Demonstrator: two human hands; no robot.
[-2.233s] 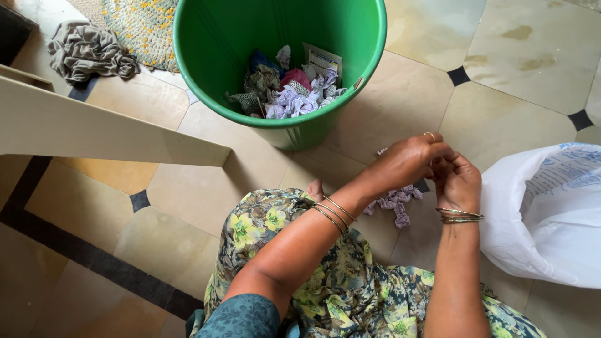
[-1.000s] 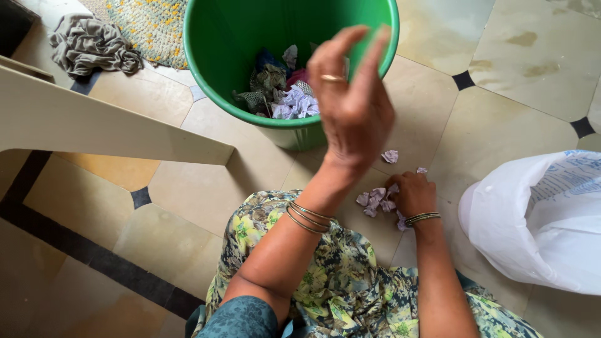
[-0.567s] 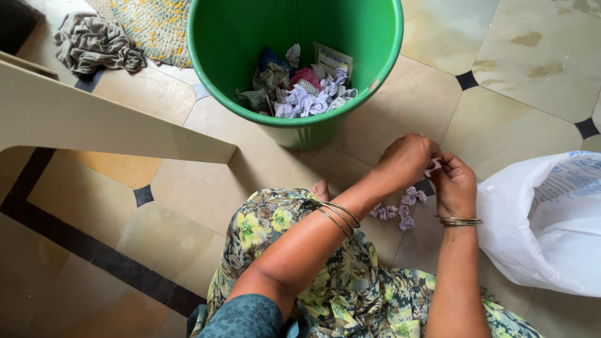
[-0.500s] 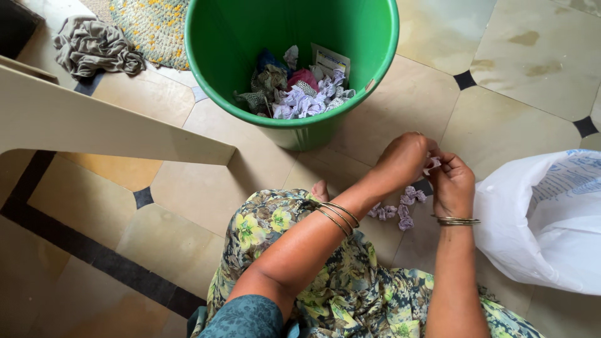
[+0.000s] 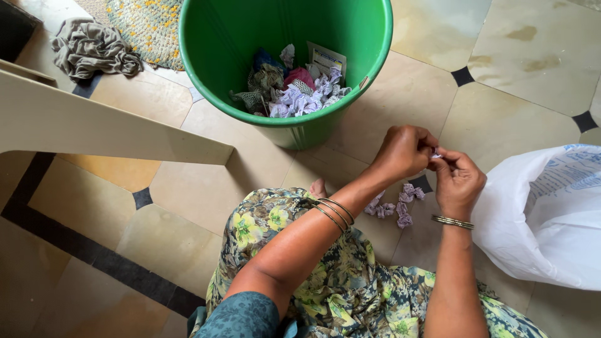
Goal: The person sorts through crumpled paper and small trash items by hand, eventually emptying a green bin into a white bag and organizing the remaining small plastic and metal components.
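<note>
**Mid-pinch on a scrap, bucket's next**

Your left hand point(image 5: 402, 152) and right hand point(image 5: 459, 181) both pinch one small pale scrap point(image 5: 436, 156) above the floor point(image 5: 400, 94). Looks like you're working it apart; next, carry it to the green bucket point(image 5: 206, 62). More scraps point(image 5: 395, 203) lie below.

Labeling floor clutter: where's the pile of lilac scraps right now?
Head view, centre-right: the lilac scraps lie on the tiled floor just below the left hand and right hand, between the green bucket and floral skirt.
</note>
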